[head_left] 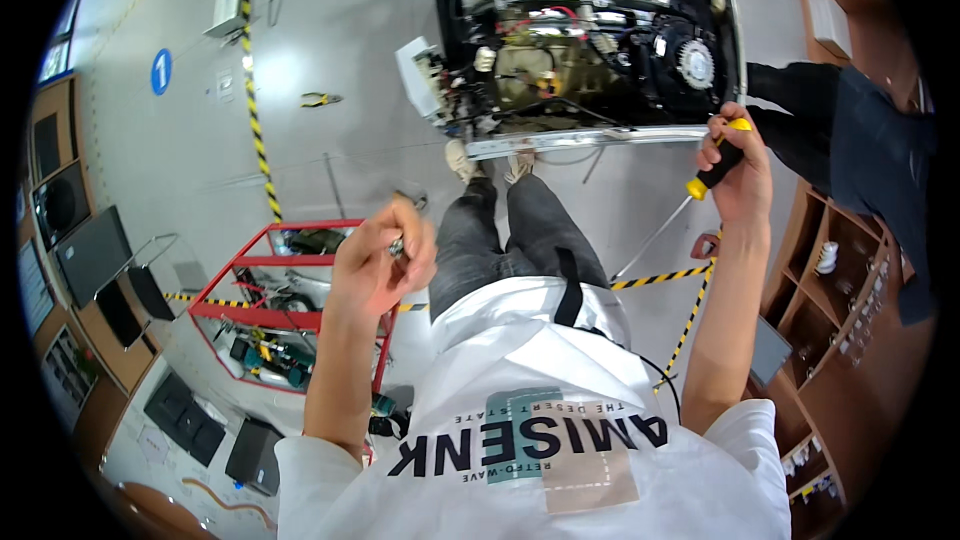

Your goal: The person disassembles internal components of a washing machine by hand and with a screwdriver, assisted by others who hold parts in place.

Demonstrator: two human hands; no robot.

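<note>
My right hand (742, 165) is wrapped round the black and yellow handle of a screwdriver (716, 168). Its long metal shaft points down and to the left, away from the appliance. Raised on the left, my left hand (382, 258) has its fingers curled together round a small metallic piece (396, 247), too small to make out, perhaps a screw. In front of me stands an opened appliance (560, 70) with wires, dark parts and a white toothed wheel (695, 64) exposed. My right hand is close to its near right corner; the screwdriver tip touches nothing I can see.
Pliers (321, 99) lie on the grey floor left of the appliance. A red-framed rack (250, 320) with tools stands at my left. At the right are wooden shelves (815, 290) and a person in dark clothes (870, 140). Yellow-black tape (255, 90) marks the floor.
</note>
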